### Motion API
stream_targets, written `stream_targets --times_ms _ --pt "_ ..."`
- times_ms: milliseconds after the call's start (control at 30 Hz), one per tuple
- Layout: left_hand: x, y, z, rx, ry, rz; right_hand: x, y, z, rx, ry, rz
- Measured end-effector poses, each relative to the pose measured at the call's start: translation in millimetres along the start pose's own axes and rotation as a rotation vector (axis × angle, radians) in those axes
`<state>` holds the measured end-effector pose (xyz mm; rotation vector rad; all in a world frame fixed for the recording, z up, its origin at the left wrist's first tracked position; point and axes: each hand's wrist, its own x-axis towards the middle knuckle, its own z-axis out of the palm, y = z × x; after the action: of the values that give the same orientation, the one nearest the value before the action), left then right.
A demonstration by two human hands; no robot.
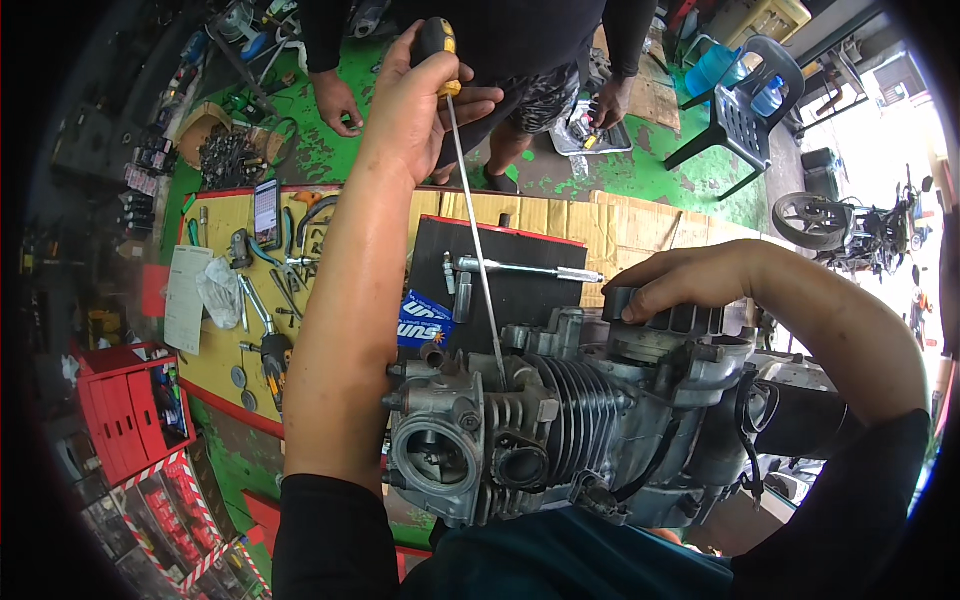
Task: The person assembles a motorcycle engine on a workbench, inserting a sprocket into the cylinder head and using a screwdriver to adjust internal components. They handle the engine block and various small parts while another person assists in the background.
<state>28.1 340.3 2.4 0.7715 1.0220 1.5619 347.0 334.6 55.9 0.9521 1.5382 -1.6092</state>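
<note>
A motorcycle engine point(585, 410), grey metal with cooling fins, lies in front of me at the table's near side. My left hand point(420, 95) is raised and grips the yellow-and-black handle of a long screwdriver point(470, 205), some fingers stretched out beside it. The shaft slants down, its lower end in a gap by the cylinder head point(470, 420); the tip itself is hidden. My right hand point(670, 283) is closed over a dark, finned round part point(690, 318) on top of the engine's right half, thumb toward me.
Beyond the engine, a ratchet wrench point(530, 269) and sockets lie on a black mat point(430, 240). A blue packet point(424, 318), a phone point(266, 212) and several hand tools cover the yellow table's left side. Another person point(530, 40) stands across the table. A plastic chair point(735, 115) stands far right.
</note>
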Motion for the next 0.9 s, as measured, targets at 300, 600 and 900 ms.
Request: stream_targets --times_ms 300,600,900 --pt "2 1 -10 0.056 -0.030 0.026 -1 0 3 0.002 0.008 -0.068" --pt "6 1 -20 0.176 0.017 0.006 -2 -2 -3 -0.003 -0.013 0.016" --pt "4 2 -35 0.185 0.044 0.019 0 -4 -13 -0.141 -0.089 -0.014"
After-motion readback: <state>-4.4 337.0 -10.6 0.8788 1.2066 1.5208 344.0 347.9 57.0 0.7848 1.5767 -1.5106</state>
